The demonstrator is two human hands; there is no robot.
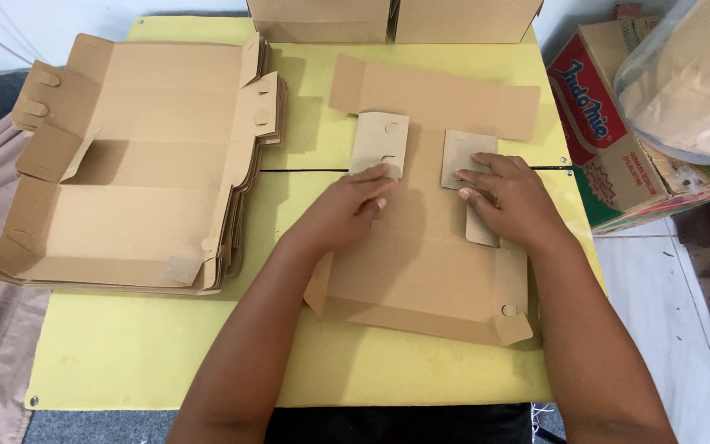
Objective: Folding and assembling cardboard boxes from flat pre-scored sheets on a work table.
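Flat cardboard box blank [421, 271] lies on the yellow table [158, 353], under both our hands, its far panel reaching away from us and its near edge folded up slightly toward us. Our left hand [343, 212] lies flat on the blank, fingers stretched together, fingertips pressing the near edge of the left side flap [380, 141], which is folded inward over the middle panel. Our right hand [509, 201] lies palm down just beside it, fingers spread over the right side flap [463, 152], pinning it flat. Neither hand is closed around anything; both are open and pressing, not gripping. The two hands are near each other with a bare strip of the middle panel between them. Out to the left of our left hand, well apart, sits a stack of unfolded blanks [133, 173] on the same table. Beyond our fingertips, at the far table edge, stand two assembled cardboard boxes [392, 18]. Off to the right of our right hand, off the table, rests a printed carton [610, 156] with a clear plastic bag [688, 78] on top of it.
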